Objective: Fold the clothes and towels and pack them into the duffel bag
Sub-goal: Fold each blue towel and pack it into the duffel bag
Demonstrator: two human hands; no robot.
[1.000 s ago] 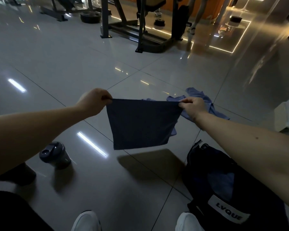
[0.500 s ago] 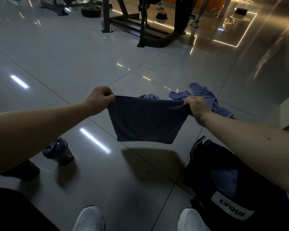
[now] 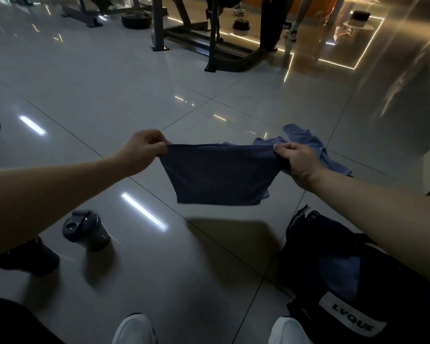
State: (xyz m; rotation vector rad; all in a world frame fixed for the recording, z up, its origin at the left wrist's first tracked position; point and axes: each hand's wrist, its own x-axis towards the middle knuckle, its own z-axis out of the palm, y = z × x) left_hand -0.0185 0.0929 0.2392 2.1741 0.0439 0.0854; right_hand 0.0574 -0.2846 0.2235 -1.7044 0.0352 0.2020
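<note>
Left hand: the left hand [image 3: 144, 150] is closed in a fist, thumb and curled fingers pinching the top left corner of the cloth, up and well to the left of the bag.
Cloth: a dark blue rectangular fabric piece [image 3: 220, 175], a towel or a garment, I cannot tell which. It hangs in the air, stretched taut along its top edge between both hands, above the floor and clear of the bag, to the bag's upper left.
Right hand: the right hand [image 3: 297, 161] pinches the top right corner, thumb on top and fingers curled under the edge, beyond the bag's far end.
Bottle: a dark grey plastic shaker bottle with a flip lid [image 3: 86, 230] stands upright on the glossy grey tiled floor [image 3: 109, 83], well to the left of the bag.
Shoes: two white shoe tips, the left one [image 3: 134, 328] apart from the bag, the right one [image 3: 287, 330] just beside its near left corner.
Loose garment: a crumpled light blue cloth [image 3: 305, 140] lies on the floor beyond the bag, partly behind the right hand.
Bag: a black fabric duffel bag [image 3: 305, 259] with a white "LVQUE" label [image 3: 353, 320] lies open; light blue fabric [image 3: 343, 269] shows inside.
</note>
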